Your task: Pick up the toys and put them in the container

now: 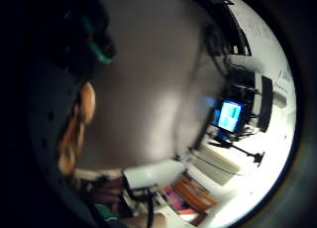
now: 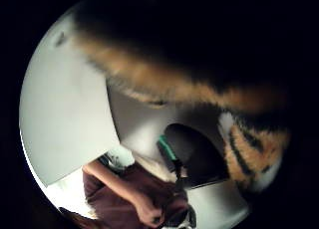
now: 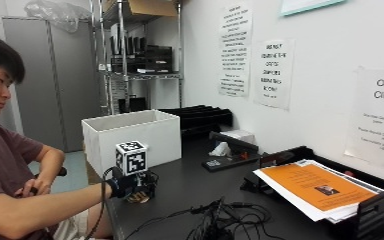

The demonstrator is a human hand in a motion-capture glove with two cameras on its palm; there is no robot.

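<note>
A person sits at the near left edge of a dark table (image 3: 185, 185), right arm stretched out over it. The gloved right hand (image 3: 127, 186) is low over the table near its front left edge, with a small tan and orange toy (image 3: 139, 198) just under it, touching or nearly touching the tabletop. Whether the fingers are curled round the toy cannot be told from the outside view.

In the thumb-side palm view, orange fur with black stripes, a plush tiger toy (image 2: 199, 89), fills much of the frame, so it lies very close to the palm. The little-finger-side view shows a strip of the same orange fur (image 1: 79, 124) beside the glove, with the dark tabletop beyond.

A white open box, the container (image 3: 135, 135), stands on the table at about 12 o'clock from the hand, near but apart from it.

The bare left hand (image 3: 33, 187) rests loosely curled near the person's body, at about 9 o'clock from the gloved hand, holding nothing.

At about 3 o'clock from the hand, well apart, a black paper tray (image 3: 372, 200) holds a stack topped by an orange sheet (image 3: 312, 186). Loose black cables (image 3: 218, 220) lie on the table between hand and tray. Paper notices (image 3: 272, 72) hang on the white wall behind.
</note>
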